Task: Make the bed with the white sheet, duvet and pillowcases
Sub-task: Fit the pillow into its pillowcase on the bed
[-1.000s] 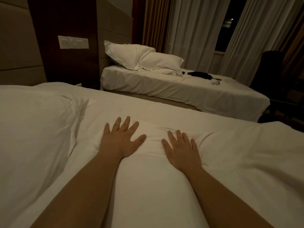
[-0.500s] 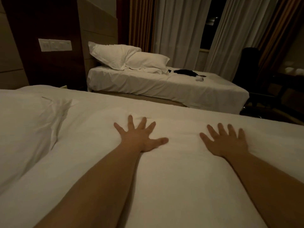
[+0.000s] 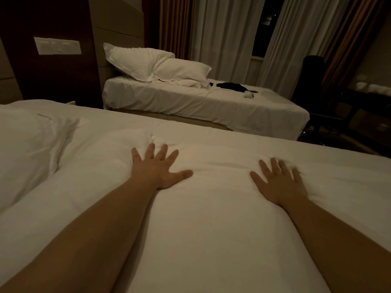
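Two hands, left (image 3: 157, 171) and right (image 3: 279, 182), press flat, fingers spread, grasping nothing; best sweep outward, chasing the duvet's (image 3: 211, 218) puckers toward the edges.

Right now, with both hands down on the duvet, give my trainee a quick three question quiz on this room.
1. True or false: the left hand grips a fold of the duvet.
2. Which lies on the far bed beside the two pillows? A) a dark garment B) a laptop C) a tray
3. Fill in: the right hand lies ____ on the duvet, fingers spread.

Key
1. False: it presses flat, fingers spread.
2. A, the dark garment.
3. flat
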